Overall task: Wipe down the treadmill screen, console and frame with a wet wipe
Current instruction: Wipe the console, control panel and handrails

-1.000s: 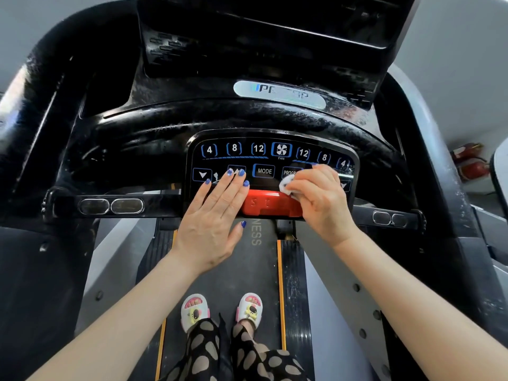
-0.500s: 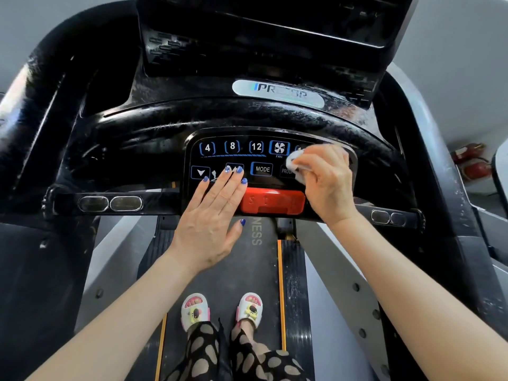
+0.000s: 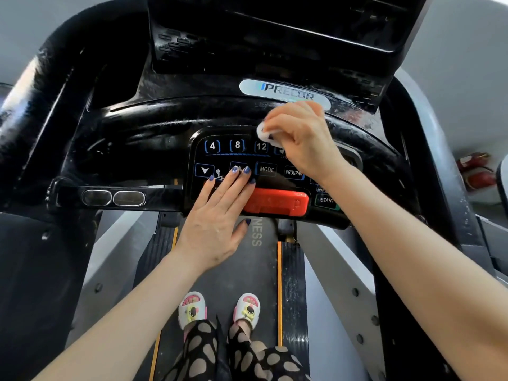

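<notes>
Edges: button panel (image 3: pixel 247 160) has a raised dark rim; its upper edge runs just under the curved black console (image 3: pixel 154 133), and its lower edge sits above the belt.
Room at left: panel surface around the 4, 8 and 12 keys lies bare, between the two hands.
Room at right: right forearm crosses the panel's right side, covering keys there; START shows just below it.
Upper console: glossy black, with the PRECOR badge (image 3: pixel 286 92) just above the right hand's knuckles; the screen housing (image 3: pixel 275 31) rises above that.
Frame: grey side rails (image 3: pixel 338 270) flank the belt (image 3: pixel 242 270); a handlebar with two oval sensors (image 3: pixel 114 198) runs out to the left of the panel.
Right hand (image 3: pixel 299 138): fingers curled, pinching a small white wet wipe (image 3: pixel 265 134) against the panel's top edge, near the 12 key.
Left hand (image 3: pixel 217 213): flat, fingers straight and close together, fingertips resting on the lower-left keys beside MODE, thumb tucked below the red stop bar (image 3: pixel 277 203).
Stop bar: touching the left hand's index side.
Feet: two slippers (image 3: pixel 192 309) on the belt.
</notes>
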The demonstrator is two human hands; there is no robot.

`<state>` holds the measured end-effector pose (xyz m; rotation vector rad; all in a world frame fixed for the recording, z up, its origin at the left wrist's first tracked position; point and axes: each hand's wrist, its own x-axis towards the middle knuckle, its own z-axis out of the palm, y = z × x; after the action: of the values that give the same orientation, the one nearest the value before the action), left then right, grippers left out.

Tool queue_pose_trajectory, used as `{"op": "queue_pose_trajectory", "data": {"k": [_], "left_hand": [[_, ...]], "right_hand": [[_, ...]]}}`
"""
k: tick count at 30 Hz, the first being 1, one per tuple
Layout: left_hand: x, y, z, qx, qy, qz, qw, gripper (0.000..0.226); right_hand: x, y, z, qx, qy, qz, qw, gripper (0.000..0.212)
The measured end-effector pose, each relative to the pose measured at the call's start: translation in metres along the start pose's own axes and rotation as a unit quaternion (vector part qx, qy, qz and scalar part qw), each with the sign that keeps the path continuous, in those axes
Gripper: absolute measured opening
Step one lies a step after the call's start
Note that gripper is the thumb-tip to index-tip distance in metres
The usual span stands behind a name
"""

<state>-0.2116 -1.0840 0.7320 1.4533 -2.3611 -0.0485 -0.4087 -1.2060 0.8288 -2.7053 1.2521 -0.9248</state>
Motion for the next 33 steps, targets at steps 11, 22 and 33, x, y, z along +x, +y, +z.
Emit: {"op": "queue_pose_trajectory", "data": {"k": [11,22,33], "left_hand": [[0.0,0.002,-0.001,-0.005,0.016,-0.007,1.0,0.071],[0.016,0.03,0.004,-0.014,0.002,0.019,1.0,0.07],[0.015,0.026,0.005,-0.005,0.009,0.03,1.0,0.069]], "right_hand": [[-0.024,0.034,-0.027,-0.002,-0.015,0.088,0.996,0.008],[-0.074,0.016,-0.012,-0.096,0.11,0.074,0.987,0.006],[-0.077,0.03,-0.022,-0.102,0.119,0.066,0.985,0.007]]}}
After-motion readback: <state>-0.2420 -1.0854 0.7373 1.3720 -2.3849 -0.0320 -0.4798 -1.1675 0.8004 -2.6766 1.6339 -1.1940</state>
